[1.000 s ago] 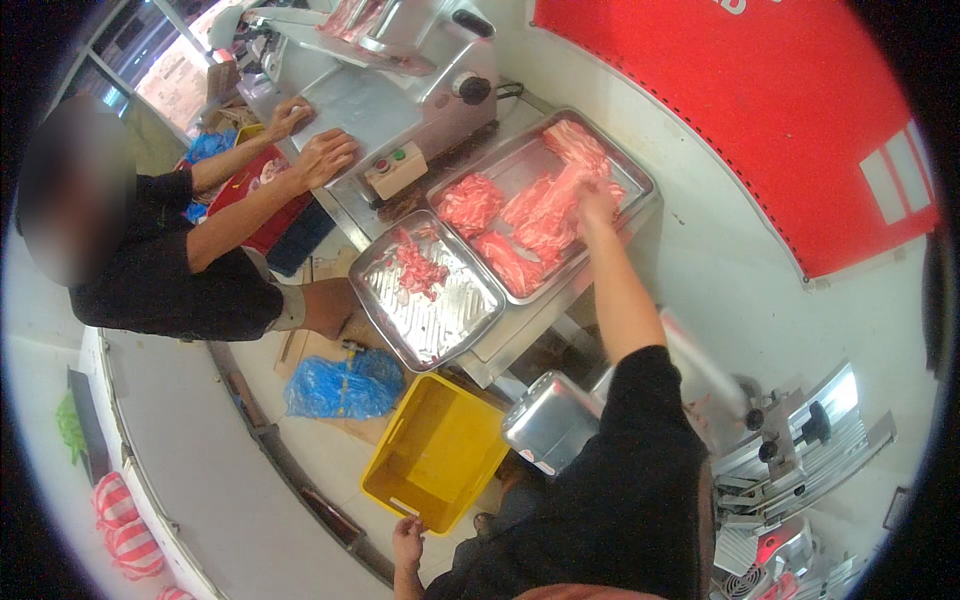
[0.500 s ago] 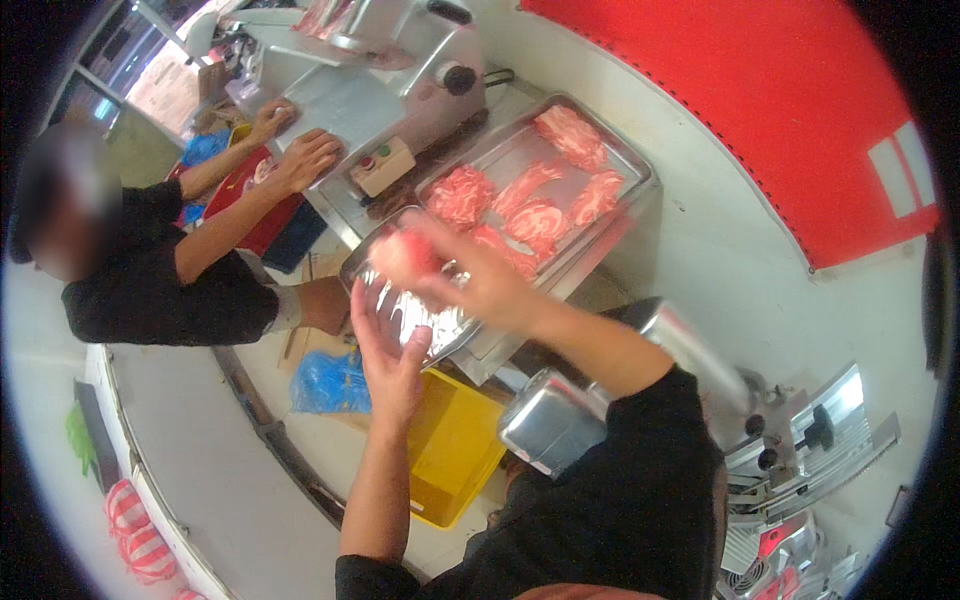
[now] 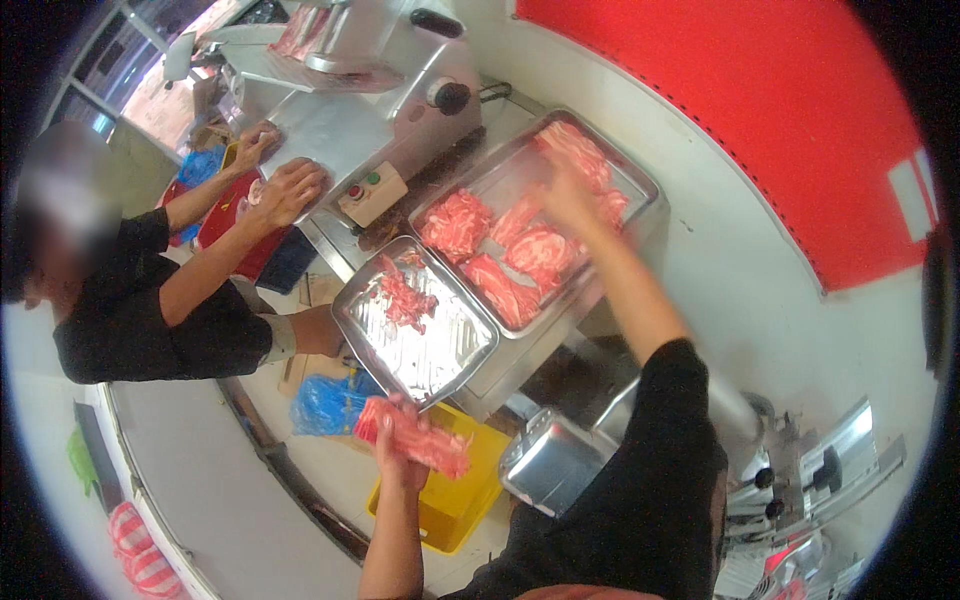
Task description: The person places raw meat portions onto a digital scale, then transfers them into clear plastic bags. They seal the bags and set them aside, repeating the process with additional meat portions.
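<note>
My left hand [image 3: 397, 467] is closed around a folded bundle of sliced raw meat [image 3: 425, 442], low in front of the smaller metal tray [image 3: 440, 375]. That tray holds a small heap of red meat scraps [image 3: 405, 297]. My right hand [image 3: 568, 195] reaches over the large metal tray [image 3: 480, 182], close to the pile of sliced meat [image 3: 580, 153] at its far end. Motion smears its fingers, so their grip is not clear. Several other portions, such as a round meat pile [image 3: 455, 225], lie in the large tray.
A co-worker [image 3: 200, 300] at the left rests both hands on the meat slicer [image 3: 330, 140]. Below the small tray are a yellow bin [image 3: 440, 520] and a blue plastic bag [image 3: 325, 405]. Another metal machine [image 3: 555, 455] stands beside my right arm.
My left hand has moved back from the small tray and now holds the meat bundle. My right hand has gone from above the small tray to the far part of the large one.
</note>
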Motion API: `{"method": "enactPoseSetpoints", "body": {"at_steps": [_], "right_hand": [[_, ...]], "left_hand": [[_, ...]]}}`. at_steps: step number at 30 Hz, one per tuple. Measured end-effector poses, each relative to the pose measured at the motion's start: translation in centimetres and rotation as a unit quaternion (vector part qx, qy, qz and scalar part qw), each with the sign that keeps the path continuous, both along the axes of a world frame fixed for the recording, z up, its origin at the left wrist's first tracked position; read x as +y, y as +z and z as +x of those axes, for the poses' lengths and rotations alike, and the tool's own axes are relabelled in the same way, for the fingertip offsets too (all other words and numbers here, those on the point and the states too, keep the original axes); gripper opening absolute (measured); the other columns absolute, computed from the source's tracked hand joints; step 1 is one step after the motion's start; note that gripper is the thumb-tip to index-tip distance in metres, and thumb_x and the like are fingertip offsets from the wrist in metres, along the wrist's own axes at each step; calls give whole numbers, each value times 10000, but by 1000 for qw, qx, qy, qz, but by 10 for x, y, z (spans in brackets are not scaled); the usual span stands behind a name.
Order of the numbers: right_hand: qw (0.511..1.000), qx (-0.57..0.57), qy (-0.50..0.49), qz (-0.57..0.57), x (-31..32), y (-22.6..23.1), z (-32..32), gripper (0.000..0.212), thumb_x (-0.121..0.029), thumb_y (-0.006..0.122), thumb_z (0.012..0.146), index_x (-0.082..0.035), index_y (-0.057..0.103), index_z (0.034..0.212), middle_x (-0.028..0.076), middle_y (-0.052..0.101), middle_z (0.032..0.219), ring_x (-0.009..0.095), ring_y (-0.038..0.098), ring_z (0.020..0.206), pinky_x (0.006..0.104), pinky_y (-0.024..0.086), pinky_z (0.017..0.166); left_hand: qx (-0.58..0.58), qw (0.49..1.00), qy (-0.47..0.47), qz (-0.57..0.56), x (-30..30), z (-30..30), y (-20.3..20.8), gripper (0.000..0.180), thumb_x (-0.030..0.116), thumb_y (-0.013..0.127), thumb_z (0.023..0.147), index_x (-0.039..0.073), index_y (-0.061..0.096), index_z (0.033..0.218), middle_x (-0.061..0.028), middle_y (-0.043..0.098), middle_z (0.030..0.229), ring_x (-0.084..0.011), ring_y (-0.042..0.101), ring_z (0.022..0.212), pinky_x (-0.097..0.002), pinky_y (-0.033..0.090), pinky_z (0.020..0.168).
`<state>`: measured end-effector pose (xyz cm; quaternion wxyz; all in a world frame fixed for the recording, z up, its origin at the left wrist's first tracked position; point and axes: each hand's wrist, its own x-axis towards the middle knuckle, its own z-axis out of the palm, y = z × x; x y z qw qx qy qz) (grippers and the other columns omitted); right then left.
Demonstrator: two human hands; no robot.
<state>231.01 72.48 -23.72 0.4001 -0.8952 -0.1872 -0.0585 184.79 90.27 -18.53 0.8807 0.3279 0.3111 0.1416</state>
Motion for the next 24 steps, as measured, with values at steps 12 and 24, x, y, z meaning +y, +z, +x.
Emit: {"method": "enactPoseSetpoints", "body": {"at_steps": [12, 24], "right_hand": [[927, 90, -18, -363, -38, -56, 132, 992, -481, 877, 739, -19, 460, 1511, 293, 518, 1485, 425, 565, 1330, 515, 504, 1086], [953, 2, 35, -301, -82, -80, 169, 869, -432, 807, 826, -52, 462, 1528, 245, 635, 1383, 429, 621, 1264, 490, 515, 1056]], "left_hand": [[105, 990, -18, -90, -25, -70, -43, 524, 321, 704, 931, 100, 474, 1347, -88, 561, 1025, -268, 610, 894, -503, 558, 831], [121, 989, -12, -83, -12, -51, -44, 534, 307, 713, 938, 100, 462, 1362, -83, 558, 1042, -266, 625, 911, -510, 581, 839]]}}
